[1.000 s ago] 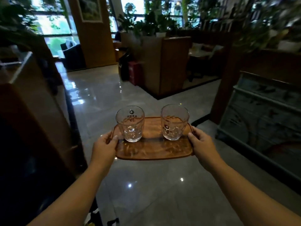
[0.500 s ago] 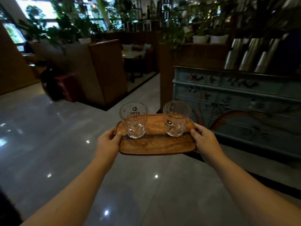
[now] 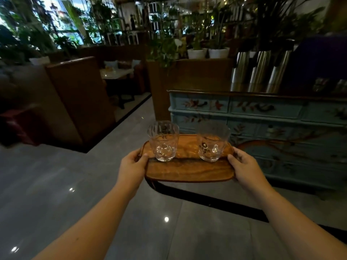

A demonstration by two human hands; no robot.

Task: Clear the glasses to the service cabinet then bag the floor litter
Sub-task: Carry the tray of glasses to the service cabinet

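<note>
Brown wooden tray [image 3: 189, 169], floral pale-blue cabinet [image 3: 262, 109]

Three steel flasks [image 3: 260, 67] — behind them, white plant pots [image 3: 207, 53].

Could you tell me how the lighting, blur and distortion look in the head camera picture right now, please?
Head view: dim indoors, windows at top left blown out; small ceiling-light glints on the glossy floor; the right glass is smeared by motion, the left glass is sharper; wide-angle stretch tilts the painted cabinet and lengthens the forearms.
</note>
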